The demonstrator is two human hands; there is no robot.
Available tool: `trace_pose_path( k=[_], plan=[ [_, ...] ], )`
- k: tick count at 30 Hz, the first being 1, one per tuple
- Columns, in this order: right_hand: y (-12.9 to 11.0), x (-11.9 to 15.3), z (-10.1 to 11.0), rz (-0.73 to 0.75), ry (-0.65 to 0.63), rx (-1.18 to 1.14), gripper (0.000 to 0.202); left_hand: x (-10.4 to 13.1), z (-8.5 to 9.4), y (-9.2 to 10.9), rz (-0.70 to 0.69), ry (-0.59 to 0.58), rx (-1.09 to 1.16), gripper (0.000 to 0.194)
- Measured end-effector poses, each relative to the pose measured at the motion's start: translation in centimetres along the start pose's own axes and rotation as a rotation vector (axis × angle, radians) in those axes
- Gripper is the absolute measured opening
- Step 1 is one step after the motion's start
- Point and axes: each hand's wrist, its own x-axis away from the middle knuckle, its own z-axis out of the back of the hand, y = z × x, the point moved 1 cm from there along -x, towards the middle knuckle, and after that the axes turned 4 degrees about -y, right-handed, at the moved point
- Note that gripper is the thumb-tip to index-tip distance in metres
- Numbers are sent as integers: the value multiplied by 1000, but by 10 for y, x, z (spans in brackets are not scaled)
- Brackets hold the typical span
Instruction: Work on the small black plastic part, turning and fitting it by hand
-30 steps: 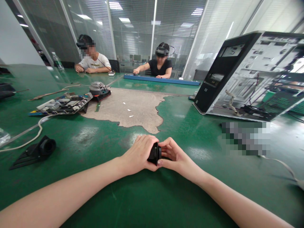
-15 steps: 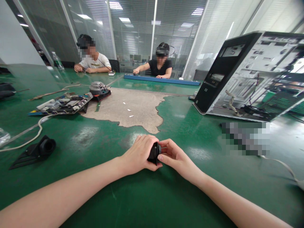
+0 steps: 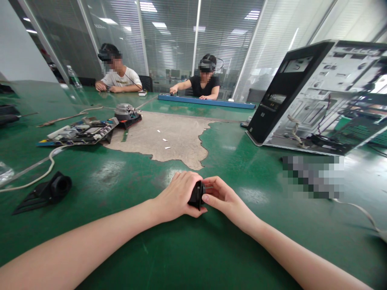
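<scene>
Low over the near middle of the green table [image 3: 127,245], a small black part [image 3: 196,195] with a round end on its right is between my hands; its exact kind I cannot make out. My left hand [image 3: 177,195] is closed round its left side, thumb below and fingers over the top. From the right, the thumb and fingers of my right hand [image 3: 222,197] grip the round end. The palms hide much of the part. Off to the left lies a black plastic duct-like piece [image 3: 50,191] with a round opening.
A circuit board [image 3: 81,133] and a cooler with a fan [image 3: 127,114] lie at left by a bare tan patch [image 3: 172,137]. An open computer case [image 3: 290,96] stands right. A pale cable [image 3: 50,165] runs at left. Two people sit across, behind a blue bar [image 3: 205,100].
Almost nothing differs. Both hands keep their hold on the black part, with at most a slight shift of the right fingers at its round end.
</scene>
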Motion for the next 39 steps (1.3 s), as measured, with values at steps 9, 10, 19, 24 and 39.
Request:
trace_pose_path(
  k=[9, 10, 19, 24, 39],
  plan=[
    [2, 0, 1, 20, -87, -50, 34, 0, -2, -1, 7, -4, -18, 55],
    [1, 0, 0, 26, -78, -48, 30, 0, -2, -1, 8, -4, -18, 56],
    [-2, -2, 0, -19, 18, 47, 26, -1, -1, 0, 45, -9, -39, 56],
    [-1, -3, 1, -15, -22, -21, 27, -4, -1, -1, 40, -7, -39, 55],
    [3, -4, 6, -34, -29, 22, 29, -7, -2, -5, 152, -92, 156, 42]
  ],
)
